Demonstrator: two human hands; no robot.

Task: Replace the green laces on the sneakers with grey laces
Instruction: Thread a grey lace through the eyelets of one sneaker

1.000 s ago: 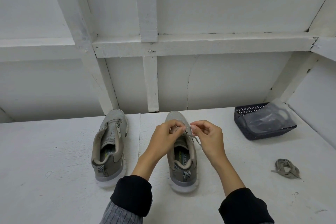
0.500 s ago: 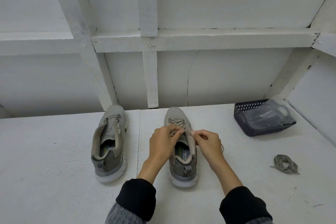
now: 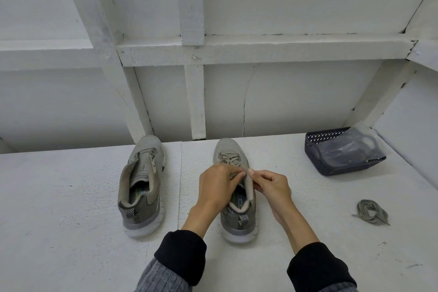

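On the white painted tabletop (image 3: pixel 71 232), farthest left, stood a grey mesh sneaker with a white sole (image 3: pixel 142 187), its eyelets bare and its tongue loose. Just to its right stood the matching grey sneaker (image 3: pixel 233 216), toe pointing away, with a grey flat lace (image 3: pixel 227 158) already crossed through its lower eyelets.

The left hand (image 3: pixel 216 187) was over the throat of this shoe, its fingers (image 3: pixel 233 172) curled and apparently pinching the lace near the top eyelets. The right hand (image 3: pixel 272 185) met it there, thumb and forefinger pinched together, probably on the other lace end, though the strand itself was too small to make out.

Farther right, a dark plastic lattice basket (image 3: pixel 317 152) held a clear plastic bag (image 3: pixel 348 149), and nearer lay a loose coil of greyish-green lace (image 3: pixel 372 211), well apart from the shoes.

The lace looked light, soft and limp; it would probably be best held close to the stiff tip, so it could be pushed through an eyelet without buckling.
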